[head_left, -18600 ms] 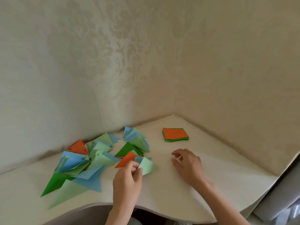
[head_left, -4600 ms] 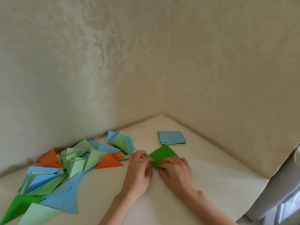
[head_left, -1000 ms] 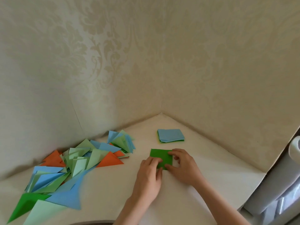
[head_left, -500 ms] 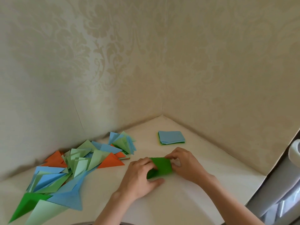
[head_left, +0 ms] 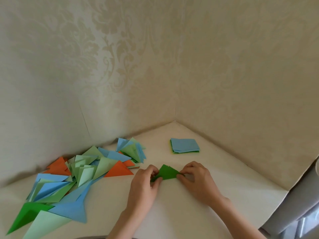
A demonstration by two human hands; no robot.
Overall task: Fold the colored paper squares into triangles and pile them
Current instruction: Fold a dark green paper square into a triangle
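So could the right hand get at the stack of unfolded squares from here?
Probably yes. The right hand pinches the dark green paper with the left hand, but the bare table between it and the stack holds nothing; it would need to let go first.

I can read no text, label, brand, number or sign anywhere here. The colored papers (head_left: 184, 145) before me are plain on every side I see, and the wallpaper (head_left: 110, 54) carries only an ornament pattern, no letters.

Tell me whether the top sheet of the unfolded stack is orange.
No, the stack's top sheet is light blue, with green edges showing beneath it.
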